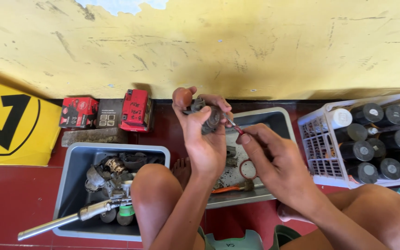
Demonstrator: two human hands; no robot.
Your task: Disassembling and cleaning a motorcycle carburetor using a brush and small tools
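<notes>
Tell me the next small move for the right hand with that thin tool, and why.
Probably ease the thin red-handled tool a touch deeper into the metal part. The left hand grips that part above the tray, and the right hand already has the tip at its face.

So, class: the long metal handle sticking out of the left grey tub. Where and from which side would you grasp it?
Grip the metal handle around its bare shaft near the free end, coming from the left. That end pokes out over the grey tub rim above the floor, clear of other things, while its head lies among the parts inside.
</notes>
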